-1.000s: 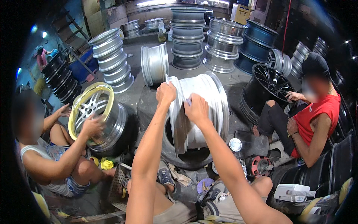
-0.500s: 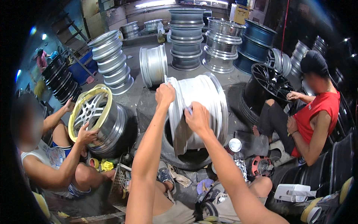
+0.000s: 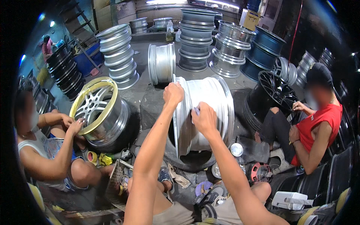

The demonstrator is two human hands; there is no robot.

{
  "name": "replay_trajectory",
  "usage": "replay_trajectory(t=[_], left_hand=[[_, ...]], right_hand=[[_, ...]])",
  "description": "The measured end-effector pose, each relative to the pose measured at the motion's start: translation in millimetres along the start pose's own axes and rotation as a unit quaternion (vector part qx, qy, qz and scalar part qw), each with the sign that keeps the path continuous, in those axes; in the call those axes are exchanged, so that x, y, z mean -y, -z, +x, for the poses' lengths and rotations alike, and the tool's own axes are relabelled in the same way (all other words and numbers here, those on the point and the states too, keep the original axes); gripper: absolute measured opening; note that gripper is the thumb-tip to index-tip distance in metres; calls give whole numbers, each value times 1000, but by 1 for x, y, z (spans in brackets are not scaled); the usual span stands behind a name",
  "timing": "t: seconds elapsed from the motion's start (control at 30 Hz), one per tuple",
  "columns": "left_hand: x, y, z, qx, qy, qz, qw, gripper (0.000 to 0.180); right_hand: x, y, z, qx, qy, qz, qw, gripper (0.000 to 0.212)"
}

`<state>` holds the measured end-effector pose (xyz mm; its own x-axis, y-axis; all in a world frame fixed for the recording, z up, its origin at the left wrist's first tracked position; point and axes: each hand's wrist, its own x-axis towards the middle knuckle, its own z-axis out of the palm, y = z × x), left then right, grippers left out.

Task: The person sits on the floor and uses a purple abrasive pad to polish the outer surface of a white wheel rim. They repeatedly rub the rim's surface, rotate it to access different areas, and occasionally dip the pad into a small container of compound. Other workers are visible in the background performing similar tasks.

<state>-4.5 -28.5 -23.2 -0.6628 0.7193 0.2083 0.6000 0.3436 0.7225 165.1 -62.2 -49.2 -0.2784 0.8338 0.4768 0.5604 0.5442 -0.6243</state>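
Observation:
In front of me a bare silver-white wheel rim [image 3: 210, 93] rests on its side on a black tire [image 3: 193, 164], its barrel facing up. My left hand [image 3: 173, 93] is closed over the rim's left flange at the top. Against the barrel, just right of that flange, my right hand [image 3: 205, 118] pinches a small pale purple piece [image 3: 195, 111]; the fingers cover most of it, and I cannot tell its exact kind.
At left a person handles a yellow-taped wheel [image 3: 93, 107]; at right another, in a red top [image 3: 318, 122], works at a black wheel [image 3: 272, 90]. Stacked rims [image 3: 195, 41] stand ahead. A can [image 3: 236, 150], a red-and-black round tool [image 3: 259, 170] and a perforated basket [image 3: 114, 180] lie near my legs.
The whole view has shifted slightly. Both my hands stay at nearly the same places on the wheel rim. The person at left has brought both hands together at the taped wheel's lower edge.

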Motion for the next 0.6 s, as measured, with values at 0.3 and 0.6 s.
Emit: replay_trajectory(t=[0.3,0.6], left_hand=[[-9,3,4,-4,10,-24,1000,47],[-9,2,0,5,14,-11,1000,47]], right_hand=[[-2,9,-8,-2,22,-16,1000,19],[-19,64,-75,-19,25,10,999,23]])
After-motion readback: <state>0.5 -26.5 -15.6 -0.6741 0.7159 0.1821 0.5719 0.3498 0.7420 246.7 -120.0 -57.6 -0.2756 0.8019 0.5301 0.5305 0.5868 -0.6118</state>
